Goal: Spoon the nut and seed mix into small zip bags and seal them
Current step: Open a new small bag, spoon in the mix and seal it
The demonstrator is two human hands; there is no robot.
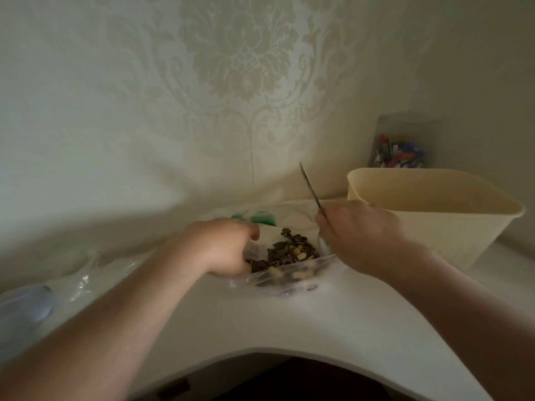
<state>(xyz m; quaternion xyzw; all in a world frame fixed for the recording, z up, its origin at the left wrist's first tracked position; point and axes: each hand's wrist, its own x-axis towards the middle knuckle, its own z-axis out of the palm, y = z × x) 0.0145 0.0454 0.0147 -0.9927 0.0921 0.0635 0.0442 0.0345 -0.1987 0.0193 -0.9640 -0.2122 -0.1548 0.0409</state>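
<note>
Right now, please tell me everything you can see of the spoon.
The spoon looks like thin grey metal. The right hand grips it low on the handle, so the handle end sticks up, tilted toward the wall, left of the cream tub. Its bowl points down toward the nut and seed mix in the clear bag, mostly hidden behind the fingers. Whether it holds mix cannot be told.

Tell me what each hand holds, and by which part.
The right hand grips a spoon low on its handle, whose end sticks up. The left hand holds a small bag at its edge, over the seed mix.
</note>
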